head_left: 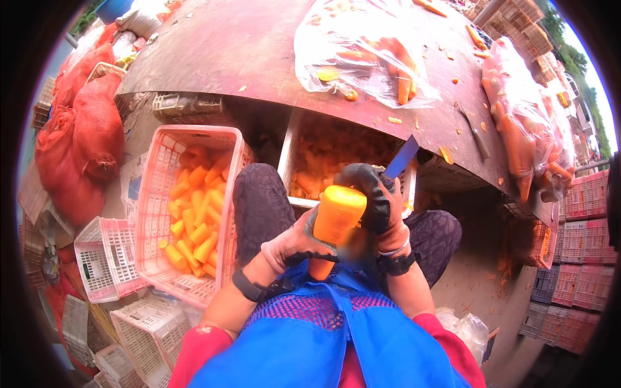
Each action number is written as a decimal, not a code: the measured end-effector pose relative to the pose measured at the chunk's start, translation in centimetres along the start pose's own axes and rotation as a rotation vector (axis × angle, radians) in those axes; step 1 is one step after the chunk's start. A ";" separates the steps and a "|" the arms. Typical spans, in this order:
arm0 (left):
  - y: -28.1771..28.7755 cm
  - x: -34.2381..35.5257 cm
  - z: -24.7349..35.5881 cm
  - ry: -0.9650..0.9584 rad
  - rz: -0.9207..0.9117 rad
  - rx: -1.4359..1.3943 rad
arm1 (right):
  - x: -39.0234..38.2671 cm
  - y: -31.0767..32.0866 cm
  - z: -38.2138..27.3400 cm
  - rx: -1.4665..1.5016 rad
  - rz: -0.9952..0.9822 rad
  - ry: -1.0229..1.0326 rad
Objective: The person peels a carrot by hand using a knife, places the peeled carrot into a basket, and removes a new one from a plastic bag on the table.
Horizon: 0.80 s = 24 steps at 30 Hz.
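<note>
The left hand point(294, 239), in a pale grey-pink glove, is clamped around a thick orange carrot point(339, 210) in front of a blue apron point(278, 349); just beside it, the black-gloved right hand point(380, 210) grips a blue-bladed knife point(402, 157). Below the near edge of the reddish-brown surface point(226, 52) sits a white-rimmed crate point(288, 145); farther left stands a pink plastic crate point(194, 132), both holding orange carrot pieces point(202, 216). A clear plastic bag point(317, 39) lies near that edge.

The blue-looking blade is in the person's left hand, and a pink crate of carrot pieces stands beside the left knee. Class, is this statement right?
One part is wrong: the head view shows the blue-looking blade in the right hand, not the left hand. The rest stands: a pink crate of carrot pieces is beside the left knee.
</note>
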<state>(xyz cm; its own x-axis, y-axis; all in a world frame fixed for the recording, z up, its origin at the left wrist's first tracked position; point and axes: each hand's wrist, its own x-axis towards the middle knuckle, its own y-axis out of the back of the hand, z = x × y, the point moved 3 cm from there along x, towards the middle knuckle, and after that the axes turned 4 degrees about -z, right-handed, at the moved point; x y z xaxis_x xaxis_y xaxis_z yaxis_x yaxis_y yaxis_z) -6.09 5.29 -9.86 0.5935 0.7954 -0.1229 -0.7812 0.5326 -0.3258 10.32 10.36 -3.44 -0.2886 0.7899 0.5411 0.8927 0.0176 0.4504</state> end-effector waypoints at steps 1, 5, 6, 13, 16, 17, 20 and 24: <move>0.2 -0.3 -0.2 0.030 -0.038 -0.182 | 0.1 0.0 0.9 0.291 0.081 -0.251; -0.1 -0.9 2.5 0.098 0.058 -0.572 | 1.4 1.5 3.0 1.108 0.567 -0.606; 0.2 -0.7 2.7 0.119 0.071 -0.520 | 2.4 1.5 2.0 1.091 0.488 -0.544; 1.7 -0.7 0.1 0.034 0.112 -0.258 | 5.3 -1.3 6.3 0.993 0.387 -0.658; 1.8 -0.7 2.0 -0.059 0.262 0.314 | 5.5 -0.7 5.1 1.019 0.465 -0.706; 1.6 -0.7 2.1 -0.055 0.263 0.308 | 5.4 -1.1 2.7 1.010 0.465 -0.707; 1.2 -0.5 3.6 -0.097 0.450 0.666 | 4.0 -3.6 1.4 0.814 0.350 -0.580; 1.6 -0.8 3.4 -0.111 0.363 0.554 | 4.8 -2.6 6.2 0.915 0.488 -0.687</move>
<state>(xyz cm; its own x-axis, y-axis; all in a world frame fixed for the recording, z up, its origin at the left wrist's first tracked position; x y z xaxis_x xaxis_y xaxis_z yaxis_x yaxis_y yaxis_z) -8.47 6.52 -7.13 0.2738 0.9614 -0.0275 -0.9291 0.2718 0.2508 8.76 17.91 -6.37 0.1358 0.9862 -0.0945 0.8486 -0.1650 -0.5027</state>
